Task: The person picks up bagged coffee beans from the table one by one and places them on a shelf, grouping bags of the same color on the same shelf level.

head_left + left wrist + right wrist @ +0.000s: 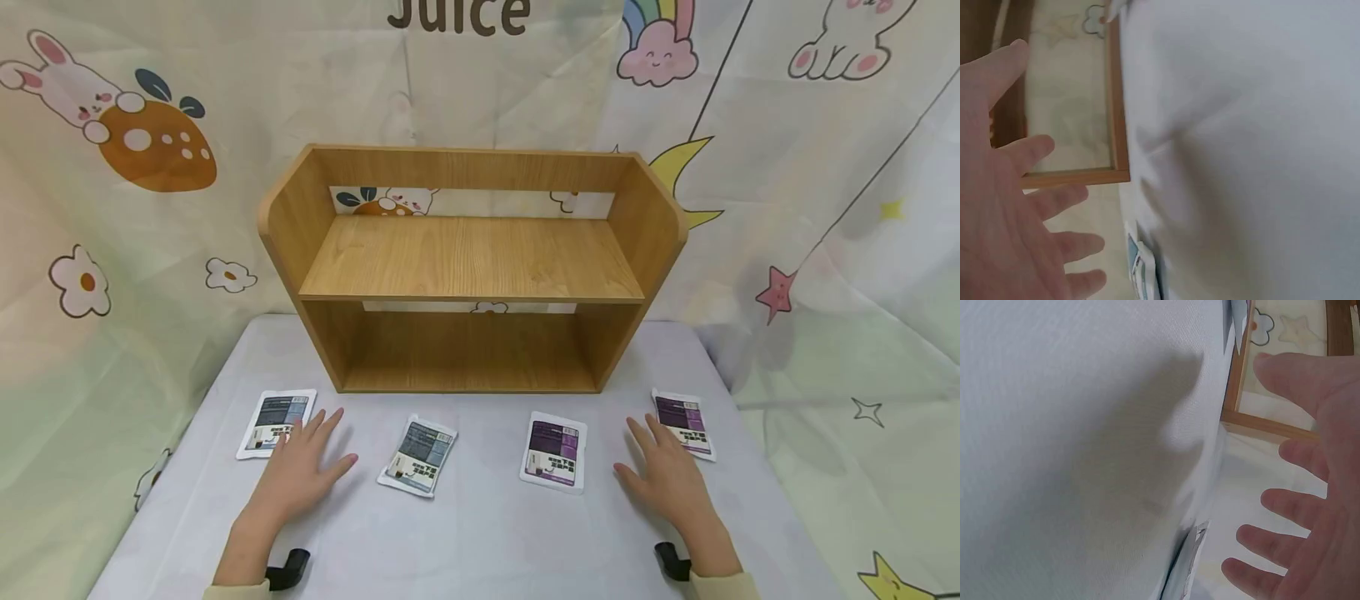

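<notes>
My left hand [300, 475] hovers over the left side of the table with fingers spread, holding nothing. Its fingers partly cover a white packet with a blue-grey label [277, 417] in the head view. A second blue-grey packet [418, 456] lies tilted to the right of that hand. On the other side my right hand [667, 475] is also spread and holds nothing, its fingertips beside a white packet with a purple label [684, 423]. Another purple-labelled packet [554, 452] lies to its left. Both wrist views show the palms bare, above the cloth.
A two-tier wooden shelf [472, 258] stands at the back of the white-covered table [487, 542]. Behind and beside it hangs a printed cloth [510, 92] with cartoon figures. A black strap piece [288, 570] sits at each wrist.
</notes>
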Demonstrator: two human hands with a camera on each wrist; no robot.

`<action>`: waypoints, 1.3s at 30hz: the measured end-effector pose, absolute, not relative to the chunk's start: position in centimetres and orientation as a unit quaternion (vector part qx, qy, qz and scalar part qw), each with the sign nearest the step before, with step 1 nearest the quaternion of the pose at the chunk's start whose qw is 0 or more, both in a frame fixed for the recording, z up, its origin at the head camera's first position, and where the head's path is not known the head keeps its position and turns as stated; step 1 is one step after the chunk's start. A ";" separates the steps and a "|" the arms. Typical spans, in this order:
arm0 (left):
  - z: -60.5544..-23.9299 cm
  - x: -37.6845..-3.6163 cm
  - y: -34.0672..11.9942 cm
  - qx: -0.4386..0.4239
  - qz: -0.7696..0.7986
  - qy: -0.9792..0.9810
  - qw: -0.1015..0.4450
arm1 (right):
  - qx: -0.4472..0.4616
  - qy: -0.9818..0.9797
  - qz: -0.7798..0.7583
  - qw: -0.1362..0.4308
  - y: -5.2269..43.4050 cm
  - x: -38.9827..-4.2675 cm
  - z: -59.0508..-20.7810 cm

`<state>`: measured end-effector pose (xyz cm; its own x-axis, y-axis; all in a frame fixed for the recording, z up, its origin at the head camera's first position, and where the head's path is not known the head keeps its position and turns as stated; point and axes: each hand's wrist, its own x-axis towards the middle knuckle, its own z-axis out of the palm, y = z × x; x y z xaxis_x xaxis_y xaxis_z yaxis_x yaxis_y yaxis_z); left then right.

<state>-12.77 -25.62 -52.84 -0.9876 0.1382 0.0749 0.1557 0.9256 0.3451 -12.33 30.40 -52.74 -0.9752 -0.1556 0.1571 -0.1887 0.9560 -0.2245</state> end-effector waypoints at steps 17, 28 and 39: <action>-48.8 -13.4 -28.1 -0.098 -0.419 -0.901 0.054 | 0.073 -0.983 0.154 0.066 30.9 -12.1 -53.1; -43.9 -15.1 -29.5 -0.114 -0.498 -0.851 0.119 | 0.065 -0.983 0.160 0.058 32.1 -11.8 -53.0; -37.3 -17.0 -29.5 -0.187 -0.598 -0.759 0.178 | 0.069 -0.983 0.153 0.067 32.8 -11.6 -52.8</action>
